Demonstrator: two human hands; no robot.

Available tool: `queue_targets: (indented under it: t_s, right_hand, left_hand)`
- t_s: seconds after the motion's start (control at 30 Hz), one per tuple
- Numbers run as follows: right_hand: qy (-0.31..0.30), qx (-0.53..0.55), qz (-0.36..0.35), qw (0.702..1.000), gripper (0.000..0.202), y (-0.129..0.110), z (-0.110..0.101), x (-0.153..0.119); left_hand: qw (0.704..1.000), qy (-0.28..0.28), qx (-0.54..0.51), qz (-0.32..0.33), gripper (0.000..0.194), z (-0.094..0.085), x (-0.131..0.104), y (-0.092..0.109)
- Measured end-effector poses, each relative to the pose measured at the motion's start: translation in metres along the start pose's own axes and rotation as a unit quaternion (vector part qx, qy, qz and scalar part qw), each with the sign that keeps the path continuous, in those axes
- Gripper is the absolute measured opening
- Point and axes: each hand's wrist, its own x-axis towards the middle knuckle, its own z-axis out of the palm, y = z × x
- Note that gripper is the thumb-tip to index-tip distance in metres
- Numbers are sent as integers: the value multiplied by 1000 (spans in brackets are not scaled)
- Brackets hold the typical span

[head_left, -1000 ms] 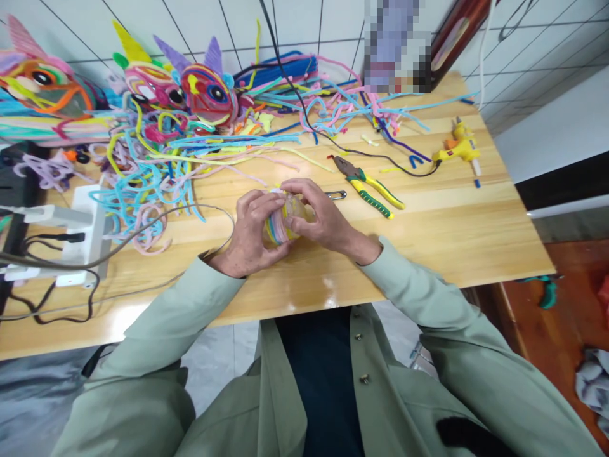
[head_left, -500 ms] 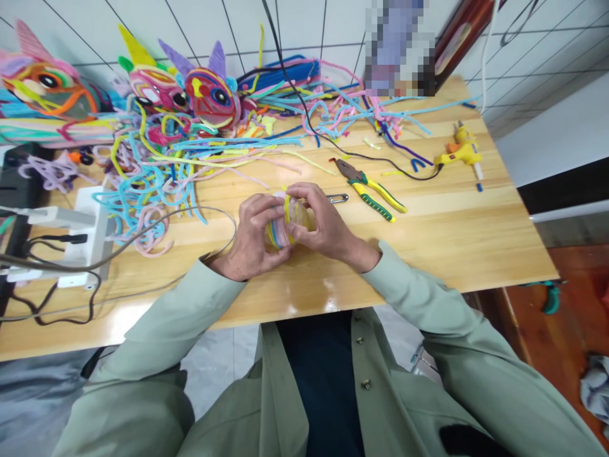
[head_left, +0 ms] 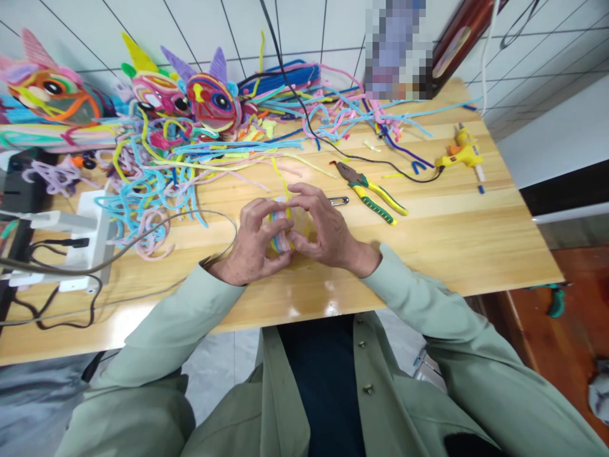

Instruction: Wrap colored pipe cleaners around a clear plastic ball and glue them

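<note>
A small round clear plastic piece is wrapped in pink, blue and yellow pipe cleaners (head_left: 280,230). My left hand (head_left: 250,244) grips its wrapped side, thumb below and fingers over the top. Curled around the clear end, my right hand (head_left: 326,228) has its thumb and fingertips against the yellow band at the edge. From between the fingertips a loose yellow pipe cleaner (head_left: 280,174) sticks up and away from me. The fingers hide much of the piece. Just right of my right hand lies a small metal clip-like tool (head_left: 339,201).
Yellow-green pliers (head_left: 371,190) and a yellow glue gun (head_left: 459,155) lie to the right. Pipe cleaners (head_left: 157,171) are heaped at the back left, before several animal-like figures (head_left: 212,101). A white power strip (head_left: 88,238) with cables stands at left.
The yellow strand now stands out above the fingertips, where only its tip showed before. The right fingers have shifted slightly along the band; both hands still hold the piece.
</note>
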Motion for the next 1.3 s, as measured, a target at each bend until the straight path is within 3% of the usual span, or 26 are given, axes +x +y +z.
queue_targets:
  t_s: [0.33, 0.47, 0.63, 0.83, 0.97, 1.3]
  right_hand:
    - [35, -58, -60, 996, 43, 4, 3, 1]
    - [33, -56, -74, 995, 43, 6, 3, 2]
    - [14, -46, -60, 997, 45, 8, 1, 2]
    - [8, -22, -34, 999, 44, 4, -1, 2]
    - [-2, -10, -47, 999, 45, 6, -2, 3]
    - [-17, 37, 0, 999, 57, 13, -1, 1]
  left_hand:
    - [1000, 18, -17, 15, 61, 3, -2, -3]
    - [1000, 5, -23, 0, 50, 4, -4, -4]
    - [1000, -12, 29, 6, 48, 1, -1, -4]
    - [1000, -25, 17, -2, 54, -1, 0, -3]
    - [1000, -11, -4, 19, 57, 0, -1, -4]
    - [1000, 6, 6, 22, 67, 1, 1, -2]
